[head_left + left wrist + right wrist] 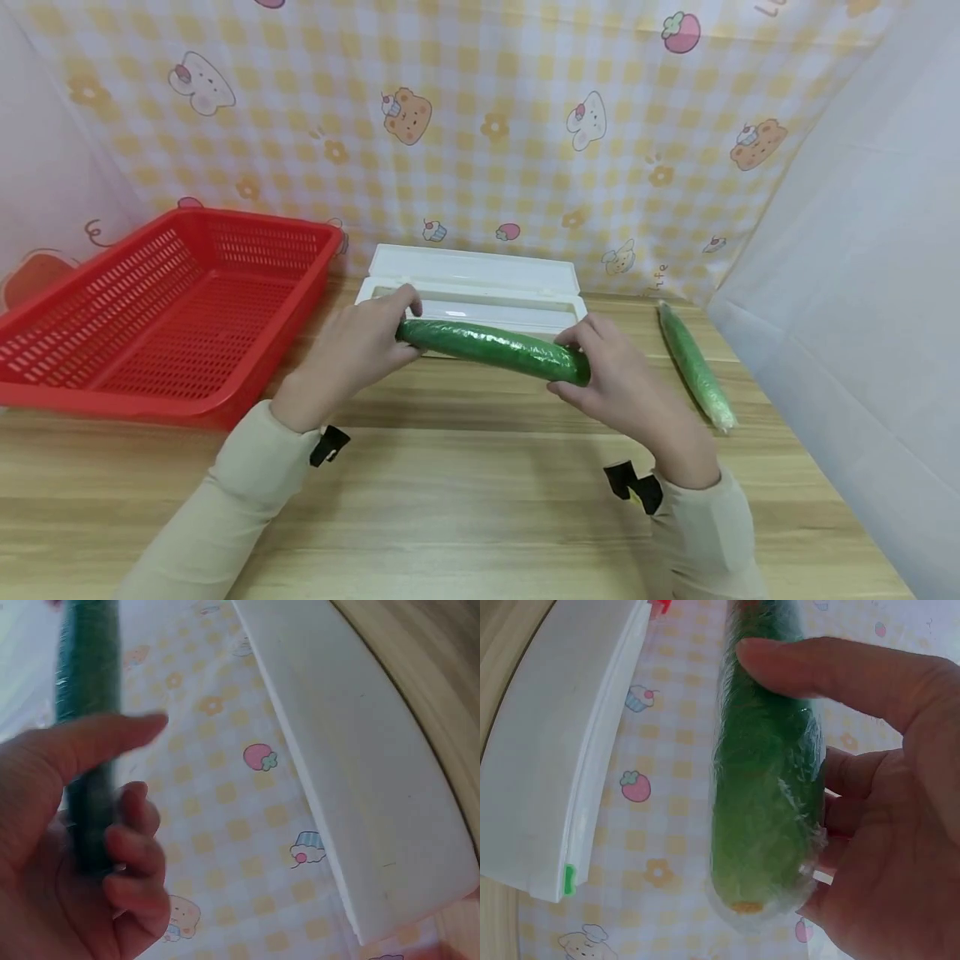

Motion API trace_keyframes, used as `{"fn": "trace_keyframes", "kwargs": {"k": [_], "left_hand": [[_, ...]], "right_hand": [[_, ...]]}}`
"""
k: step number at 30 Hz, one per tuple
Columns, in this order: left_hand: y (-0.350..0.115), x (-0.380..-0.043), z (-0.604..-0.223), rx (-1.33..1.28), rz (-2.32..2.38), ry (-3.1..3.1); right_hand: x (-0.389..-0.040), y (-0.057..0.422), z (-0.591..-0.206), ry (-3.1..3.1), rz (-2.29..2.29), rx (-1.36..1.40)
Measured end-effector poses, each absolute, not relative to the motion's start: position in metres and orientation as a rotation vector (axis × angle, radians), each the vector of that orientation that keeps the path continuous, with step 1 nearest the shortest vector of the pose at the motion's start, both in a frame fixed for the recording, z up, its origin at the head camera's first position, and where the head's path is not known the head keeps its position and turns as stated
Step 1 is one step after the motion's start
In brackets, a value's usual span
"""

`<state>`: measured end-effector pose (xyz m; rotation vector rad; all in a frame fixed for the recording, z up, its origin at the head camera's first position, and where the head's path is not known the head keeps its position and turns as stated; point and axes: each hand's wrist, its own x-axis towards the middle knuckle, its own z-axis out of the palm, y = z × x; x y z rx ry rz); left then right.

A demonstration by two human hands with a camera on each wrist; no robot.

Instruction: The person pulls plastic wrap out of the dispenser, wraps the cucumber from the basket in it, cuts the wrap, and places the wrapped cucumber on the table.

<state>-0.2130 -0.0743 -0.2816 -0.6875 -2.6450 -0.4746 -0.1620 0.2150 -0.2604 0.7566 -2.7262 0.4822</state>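
Note:
A green cucumber (491, 346) in shiny clear film is held up above the table, tilted a little down to the right. My left hand (360, 342) grips its left end; in the left wrist view the thumb crosses over the cucumber (90, 682) and the fingers curl behind it. At the other end, my right hand (618, 375) holds it between thumb and fingers. Wrinkled film shows round that cucumber tip (761, 855) in the right wrist view. Just behind the cucumber stands a long white box (480, 271), its lid raised, resembling a cling film dispenser.
On the left is a red slotted plastic basket (172, 404). A second film-wrapped cucumber (693, 362) lies on the wooden table (450, 508) at the right. Yellow checked cloth (487, 167) hangs behind, and a white sheet (847, 292) borders the right side.

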Motion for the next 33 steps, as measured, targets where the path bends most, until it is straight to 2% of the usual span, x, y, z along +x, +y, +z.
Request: {"fn": "trace_keyframes", "kwargs": {"k": [5,22,33], "left_hand": [[-0.076,-0.211,-0.277,-0.761,-0.592,-2.688],[-0.070,-0.207,-0.276,-0.933,-0.606,-2.457],[-0.072,-0.203,-0.270,-0.700,-0.726,-2.446]], "right_hand": [[-0.161,0.219,-0.260,-2.752,0.381,0.668],[-0.162,0.221,-0.262,-2.757,0.255,0.629],[-0.159,0.237,-0.252,-2.813,0.306,0.440]]}}
